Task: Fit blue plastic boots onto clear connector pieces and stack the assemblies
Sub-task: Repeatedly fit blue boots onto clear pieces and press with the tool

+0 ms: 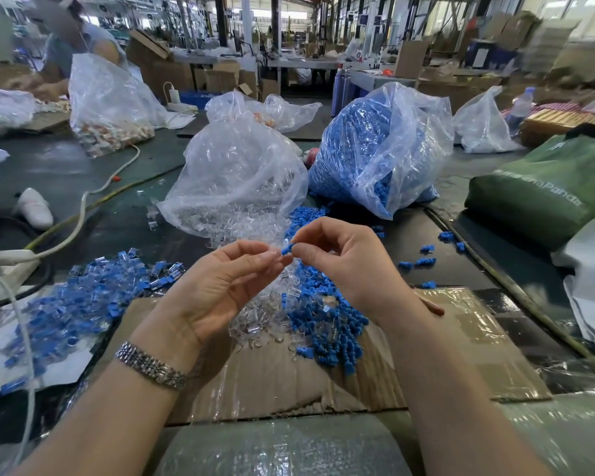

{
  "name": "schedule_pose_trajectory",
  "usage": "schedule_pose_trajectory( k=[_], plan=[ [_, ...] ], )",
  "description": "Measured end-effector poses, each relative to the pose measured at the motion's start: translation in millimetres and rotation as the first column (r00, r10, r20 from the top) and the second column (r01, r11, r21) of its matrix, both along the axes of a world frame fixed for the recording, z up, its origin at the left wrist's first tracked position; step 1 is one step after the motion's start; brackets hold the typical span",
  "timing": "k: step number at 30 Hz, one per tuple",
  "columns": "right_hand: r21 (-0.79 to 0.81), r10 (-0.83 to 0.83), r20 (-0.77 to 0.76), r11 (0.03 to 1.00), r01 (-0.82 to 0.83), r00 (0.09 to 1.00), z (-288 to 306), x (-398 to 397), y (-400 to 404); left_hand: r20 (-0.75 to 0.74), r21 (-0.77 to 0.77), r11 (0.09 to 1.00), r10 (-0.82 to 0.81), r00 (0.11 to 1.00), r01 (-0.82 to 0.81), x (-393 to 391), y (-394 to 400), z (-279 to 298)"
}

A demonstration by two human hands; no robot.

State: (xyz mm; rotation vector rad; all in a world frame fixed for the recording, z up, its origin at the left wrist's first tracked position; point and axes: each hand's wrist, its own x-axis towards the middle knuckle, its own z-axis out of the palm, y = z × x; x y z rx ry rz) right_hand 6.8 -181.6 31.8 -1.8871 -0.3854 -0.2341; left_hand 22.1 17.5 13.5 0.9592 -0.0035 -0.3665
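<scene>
Head view of a packing bench. Centre: right hand (340, 259) raised above the bench, thumb and forefinger pinched on a blue boot (287, 250); left hand (220, 283) palm-up just left of it, fingertips closed on a clear connector piece (276, 253), barely distinguishable against the plastic behind. Boot and connector held tip to tip between the two hands, touching or nearly so; whether already mated not discernible. Metal watch band (150, 365) on the left wrist. Directly below the hands, on a sheet of taped cardboard (461, 341): a heap of loose clear connectors (265, 324), with a heap of loose blue boots (334, 324) touching it on the right. Near left: pile of finished assemblies (83, 297), blue and clear together, spread over white paper. Far centre: open bag of clear connectors (237, 180), mouth spilling toward the hands; to its right, bag of blue boots (375, 149), a few strays scattered on the dark bench surface (409, 242) right of the hands. Right edge: green bag (547, 187). Left edge: white cable (79, 214) crossing the bench. Far left: another person (73, 42) working at a further plastic bag. Open bench between right hand and green bag; near edge covered in plastic wrap.
</scene>
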Motion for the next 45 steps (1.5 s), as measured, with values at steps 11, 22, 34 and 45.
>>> schedule_pose_trajectory(
  k=[11,22,34,45],
  plan=[
    [-0.166,0.038,0.133,0.986,-0.016,0.990,-4,-2,2,0.121,0.097,0.995,-0.017,0.992,0.005,-5,-6,1],
    [-0.254,0.058,0.131,0.967,-0.023,0.990,-5,-1,0,0.208,0.280,0.960,-0.052,0.977,-0.009,-13,-5,8],
    [-0.748,-0.541,-0.106,0.596,0.291,0.834,0,4,-41,0.235,0.262,0.965,-0.072,0.969,0.008,-7,2,2],
    [-0.736,-0.612,-0.254,0.625,0.261,0.749,-6,9,-49,0.200,0.194,0.981,-0.014,0.980,-0.026,-4,6,2]
  ],
)
